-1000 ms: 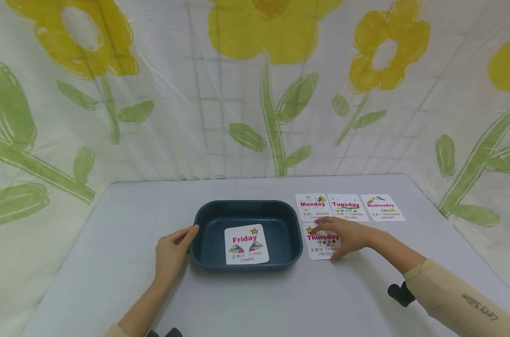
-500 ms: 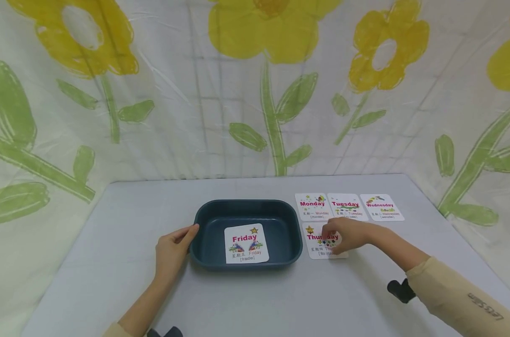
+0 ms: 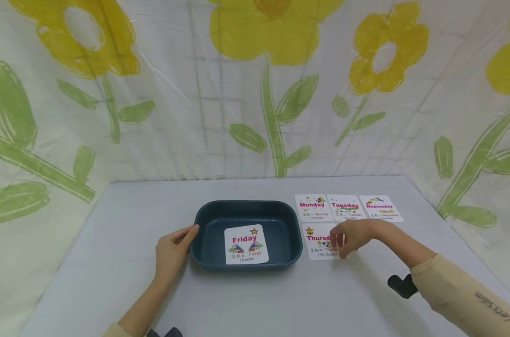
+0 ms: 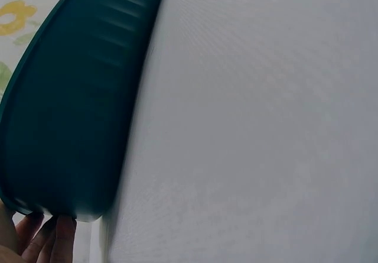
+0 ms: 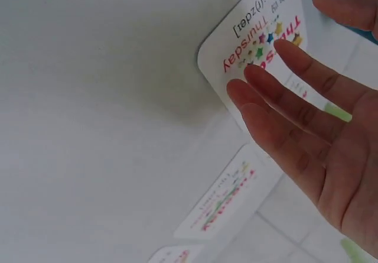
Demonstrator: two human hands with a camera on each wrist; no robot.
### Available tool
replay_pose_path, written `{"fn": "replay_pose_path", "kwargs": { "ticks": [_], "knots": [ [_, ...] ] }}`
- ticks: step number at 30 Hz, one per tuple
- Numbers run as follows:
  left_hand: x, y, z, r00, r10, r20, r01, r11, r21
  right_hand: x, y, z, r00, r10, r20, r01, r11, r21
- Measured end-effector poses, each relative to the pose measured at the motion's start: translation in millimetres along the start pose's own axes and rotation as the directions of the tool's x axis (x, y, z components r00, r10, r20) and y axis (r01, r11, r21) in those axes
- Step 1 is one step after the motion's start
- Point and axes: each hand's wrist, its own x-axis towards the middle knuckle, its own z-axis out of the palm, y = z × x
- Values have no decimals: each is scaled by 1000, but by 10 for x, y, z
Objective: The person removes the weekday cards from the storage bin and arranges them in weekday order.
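In the head view, my left hand [image 3: 171, 255] grips the left end of a dark teal plastic tray [image 3: 234, 204], thumb at the rim. The left wrist view has the fingertips [image 4: 64, 236] under the rim, against the tray's end wall [image 4: 71, 115]. A white Friday card [image 3: 246, 245] lies inside the tray. My right hand [image 3: 353, 236] is over the right side of a Thursday card [image 3: 314, 252], hiding part of its word. Seen from the right wrist, that hand's fingers [image 5: 298, 106] are loosely bent over the Thursday card [image 5: 215, 53], with thumb apart and nothing held.
Behind the Thursday card, a Monday card [image 3: 311, 213], a Tuesday card [image 3: 345, 199] and a Wednesday card [image 3: 381, 210] lie in a row right of the tray. All rest on a pale table [image 3: 246, 304], backed by a flower-printed curtain [image 3: 175, 117].
My right hand has slid to the right across the Thursday card, uncovering its left part. The left hand, the tray and the cards look unmoved.
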Motion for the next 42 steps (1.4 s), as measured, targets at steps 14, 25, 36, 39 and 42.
{"fn": "replay_pose_path", "kwargs": {
  "ticks": [14, 25, 36, 39, 42],
  "knots": [
    [-6, -6, 6, 1000, -11, 2, 11, 1000, -6, -69, -262, -268, 989, -125, -73, 123, 992, -31],
    [-16, -3, 0, 1000, -1, -2, 1, 1000, -19, 3, -762, -382, 911, -385, -148, 381, 923, -55],
    [-7, -27, 3, 1000, -8, 2, 8, 1000, -28, 329, -1197, -352, 865, -483, -133, 464, 873, -152],
    [-1, -45, 12, 1000, -7, 2, 7, 1000, -22, 381, -1265, -336, 865, -485, -128, 467, 872, -150],
    [5, -51, 13, 1000, -1, -3, 1, 1000, -18, 425, -1306, -304, 861, -490, -132, 473, 869, -142]
  ]
}}
